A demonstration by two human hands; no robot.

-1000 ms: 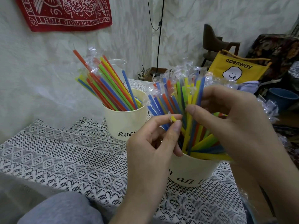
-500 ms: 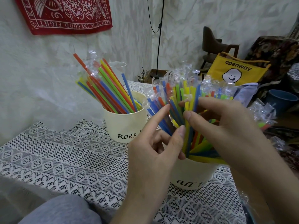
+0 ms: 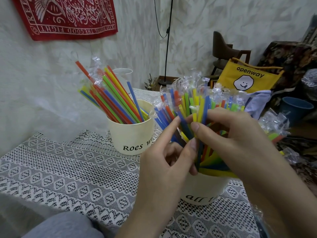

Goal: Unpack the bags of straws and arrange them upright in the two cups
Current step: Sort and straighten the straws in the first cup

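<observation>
Two cream cups stand on a lace tablecloth (image 3: 68, 169). The far cup (image 3: 132, 134), lettered "Roes", holds several coloured straws (image 3: 111, 98) leaning left. The near cup (image 3: 204, 189) is packed with wrapped coloured straws (image 3: 193, 102) fanning upward. My left hand (image 3: 164, 170) pinches a dark blue straw (image 3: 184, 125) in the near cup between thumb and forefinger. My right hand (image 3: 236, 140) reaches over the same bunch, its fingers curled round the straws beside that one. Both hands hide the middle of the bunch.
Loose wrapped straws in clear plastic (image 3: 272, 124) lie off the table's right edge. Behind are a yellow "openway" bag (image 3: 247, 78), a blue bucket (image 3: 296, 109), a brown chair (image 3: 224, 50) and a lamp pole (image 3: 167, 47). A grey knee (image 3: 60, 225) sits at the front.
The hands have shifted slightly up among the near cup's straws. My left thumb and forefinger now pinch a dark blue straw instead of a yellow one.
</observation>
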